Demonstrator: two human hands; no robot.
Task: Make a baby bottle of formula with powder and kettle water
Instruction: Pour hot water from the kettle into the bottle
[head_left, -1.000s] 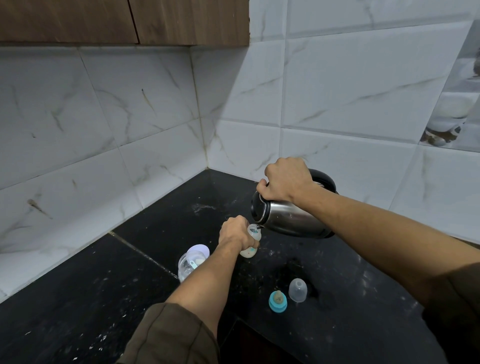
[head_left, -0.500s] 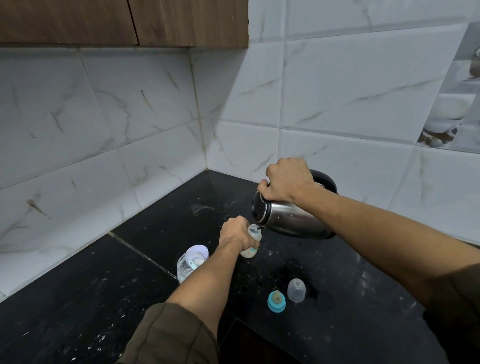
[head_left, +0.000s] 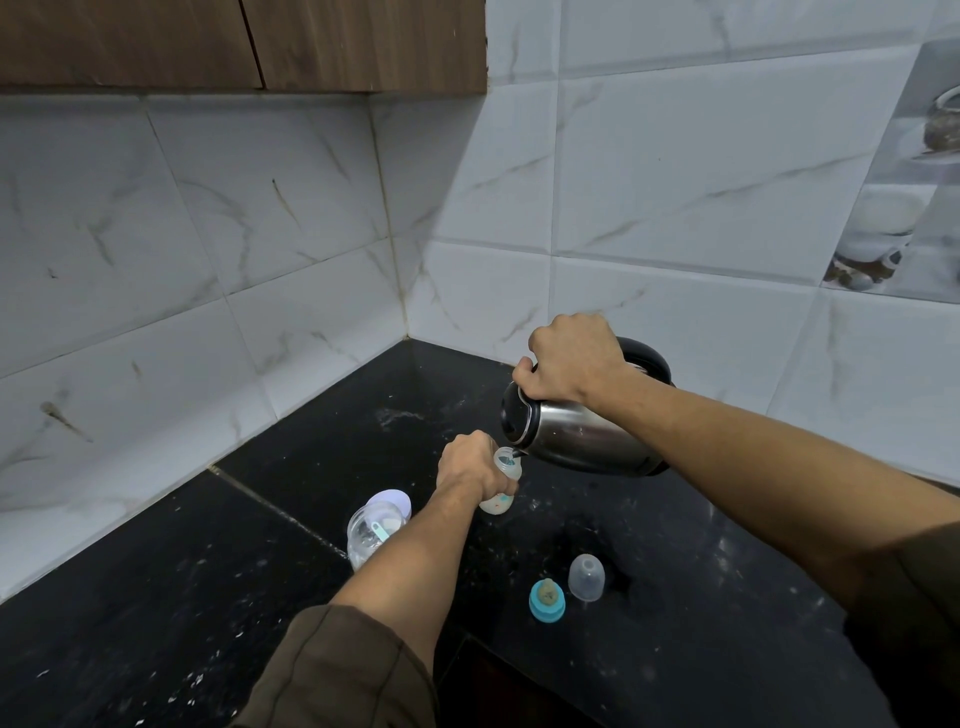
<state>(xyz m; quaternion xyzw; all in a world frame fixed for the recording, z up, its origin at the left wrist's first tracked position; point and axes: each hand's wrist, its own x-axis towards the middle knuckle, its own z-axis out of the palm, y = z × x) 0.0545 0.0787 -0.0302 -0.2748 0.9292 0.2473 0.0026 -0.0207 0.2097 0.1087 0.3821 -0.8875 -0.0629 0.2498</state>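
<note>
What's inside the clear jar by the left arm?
A teal-handled scoop stands in the jar; its lid is tipped back. The forearm hides the jar's right side.

Bottle stands on the counter near the corner, with the kettle tipped just above and right of it – spout over the mouth. Powder jar sits left of the bottle, while the teat ring and cap sit side by side nearer the camera.
</note>
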